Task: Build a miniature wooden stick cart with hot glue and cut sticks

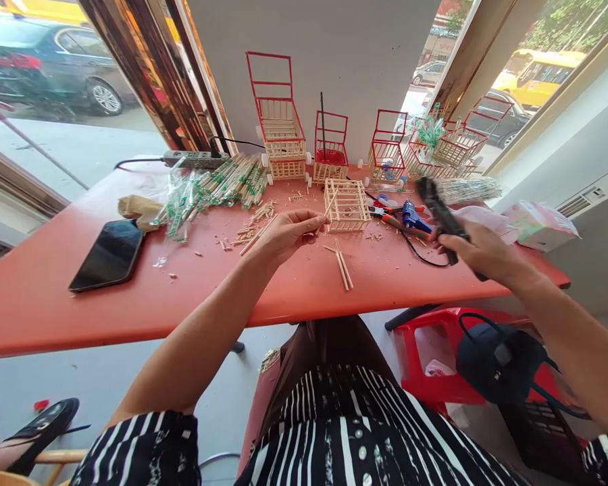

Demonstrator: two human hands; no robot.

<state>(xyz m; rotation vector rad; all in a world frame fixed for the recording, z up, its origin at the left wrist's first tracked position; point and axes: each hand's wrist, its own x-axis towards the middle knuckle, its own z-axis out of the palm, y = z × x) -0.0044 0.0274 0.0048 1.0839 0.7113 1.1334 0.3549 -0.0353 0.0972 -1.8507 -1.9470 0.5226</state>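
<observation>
Orange-red table [207, 297] carries a slatted wooden frame [348, 206] near its middle; beside it, the left hand [290, 234] pinches a thin stick [332, 205]; the right hand [479, 248] grips a blurred black tool [440, 212]; step seems stick fitting; next move probably needs careful alignment.

Stick crate [347, 206] at table's [192, 270] middle

A phone [109, 255] lies left, bundled sticks [233, 181] farther off. Model carts [284, 128] line the far side; loose sticks [341, 271] lie before the crate, pliers [398, 224] right. At near right, a handbag [501, 364] sits on a stool [410, 364].
</observation>
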